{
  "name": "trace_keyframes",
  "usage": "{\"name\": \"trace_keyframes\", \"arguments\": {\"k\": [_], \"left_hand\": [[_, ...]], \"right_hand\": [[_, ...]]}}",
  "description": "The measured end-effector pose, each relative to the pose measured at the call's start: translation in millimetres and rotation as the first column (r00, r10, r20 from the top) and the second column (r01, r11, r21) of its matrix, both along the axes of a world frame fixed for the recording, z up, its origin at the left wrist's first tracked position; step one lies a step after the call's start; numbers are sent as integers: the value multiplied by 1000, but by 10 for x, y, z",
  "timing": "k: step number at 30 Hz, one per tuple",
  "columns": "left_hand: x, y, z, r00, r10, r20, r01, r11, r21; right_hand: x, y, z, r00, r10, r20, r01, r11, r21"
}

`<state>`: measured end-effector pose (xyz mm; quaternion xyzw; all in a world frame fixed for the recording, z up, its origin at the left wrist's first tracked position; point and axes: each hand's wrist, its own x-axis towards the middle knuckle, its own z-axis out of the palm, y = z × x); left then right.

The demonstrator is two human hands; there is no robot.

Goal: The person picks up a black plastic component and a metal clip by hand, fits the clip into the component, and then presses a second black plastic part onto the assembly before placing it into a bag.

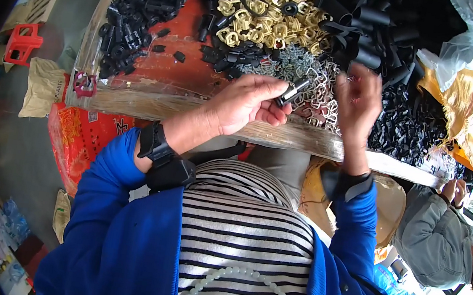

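My left hand (pixel 245 101) reaches over the table's near edge, thumb and fingers closed on a small black cylindrical part (pixel 294 92) with a pale metallic strip along it. To its right, my right hand (pixel 359 104) hovers above the pile, fingers bent and smeared by motion; whether anything sits in them is not clear. Below and between the hands lie silvery bent wire clips (pixel 321 106). Beyond these are small grey metal pieces (pixel 295 61) and a heap of gold-coloured clips (pixel 268 17).
Black plastic parts (pixel 133 26) cover the table's left; small black pieces (pixel 402 136) and larger black tubes (pixel 378 26) fill its right. The wooden table edge (pixel 297 136) runs before me. An orange sack (pixel 457 105) lies at the right, near a co-worker in a grey jacket (pixel 436 239). A red stool (pixel 23 43) stands left.
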<state>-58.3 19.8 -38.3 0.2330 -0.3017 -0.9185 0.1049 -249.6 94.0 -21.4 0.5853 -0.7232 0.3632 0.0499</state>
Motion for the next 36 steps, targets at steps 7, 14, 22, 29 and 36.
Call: {"name": "trace_keyframes", "arguments": {"k": [7, 14, 22, 29, 36], "left_hand": [[23, -68, 7, 1000, -8, -15, 5, 983, -182], [173, 29, 121, 1000, 12, 8, -9, 953, -304], [353, 169, 216, 999, 48, -20, -51, 920, -388], [386, 244, 256, 999, 26, 42, -5, 894, -449], [299, 127, 199, 994, -62, 91, 99, 866, -489]], "right_hand": [[-434, -319, -148, 917, -136, -376, 209, 964, 162], [-490, -223, -112, 953, -114, -279, 82, 989, -125], [181, 421, 404, 618, 244, 747, -210, 967, -143], [586, 533, 332, 457, 322, 829, -492, 868, -66], [507, 371, 189, 607, 342, 717, -545, 836, 63]]}}
